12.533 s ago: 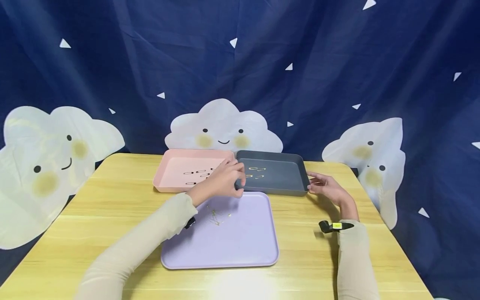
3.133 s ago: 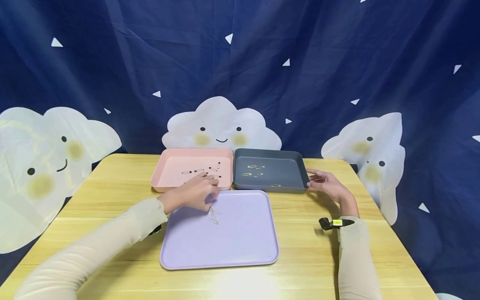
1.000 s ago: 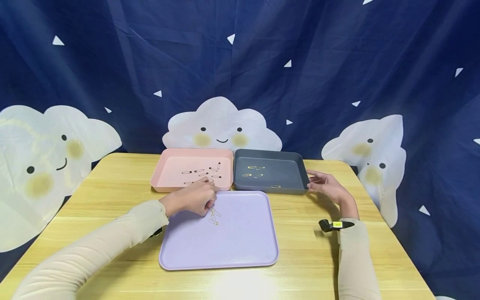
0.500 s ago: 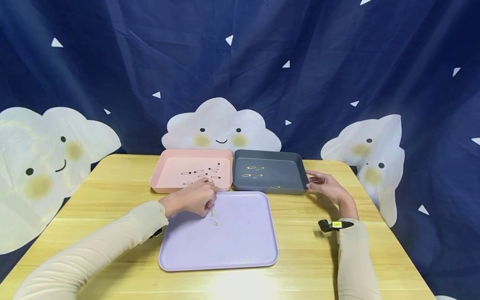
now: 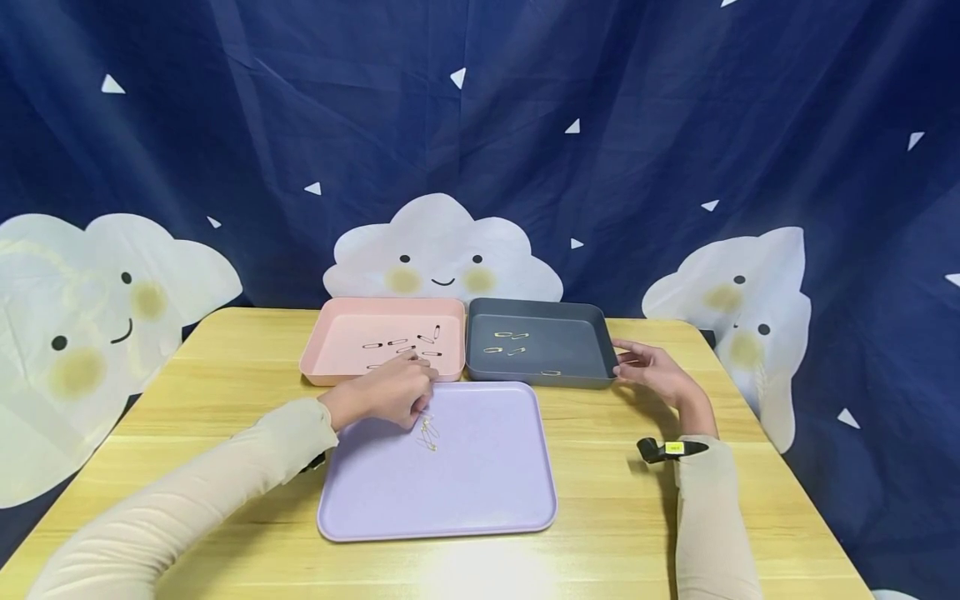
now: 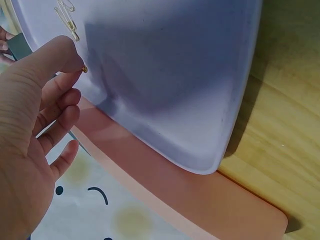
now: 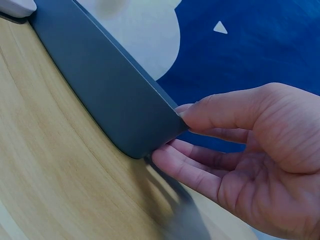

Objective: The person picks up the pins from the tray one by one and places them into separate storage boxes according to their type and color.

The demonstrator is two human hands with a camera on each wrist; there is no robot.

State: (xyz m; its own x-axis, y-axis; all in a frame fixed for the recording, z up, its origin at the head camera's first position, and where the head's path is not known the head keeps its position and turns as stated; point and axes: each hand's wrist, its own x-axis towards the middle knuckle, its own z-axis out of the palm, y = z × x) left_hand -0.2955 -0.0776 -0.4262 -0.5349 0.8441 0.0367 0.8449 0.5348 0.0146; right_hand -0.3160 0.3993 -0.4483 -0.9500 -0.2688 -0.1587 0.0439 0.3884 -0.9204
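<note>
In the left wrist view, my left hand (image 6: 30,110) pinches a small gold safety pin (image 6: 85,69) between thumb and index finger; only its tip shows. This hand is low over the far left part of the lilac tray (image 5: 480,492), by a small tangle of gold safety pins (image 5: 429,437). Fingertips of my right hand (image 5: 656,377) touch the right end of the dark grey tray (image 5: 562,333), thumb at its corner, fingers relaxed along the outer wall. Several gold safety pins (image 5: 551,373) lie inside that tray. Black safety pins (image 5: 396,342) are scattered in the pink tray (image 5: 345,321).
The pink and dark grey trays stand side by side at the back of the wooden table (image 5: 247,375), with the lilac tray in front of them. Behind hangs a dark blue curtain (image 5: 390,108) with smiling clouds. My left forearm crosses the table's left side.
Since the oldest frame, my left hand has moved from above the back trays to the lilac tray. One more gold pin lies in the grey tray's front. My right hand has stayed put.
</note>
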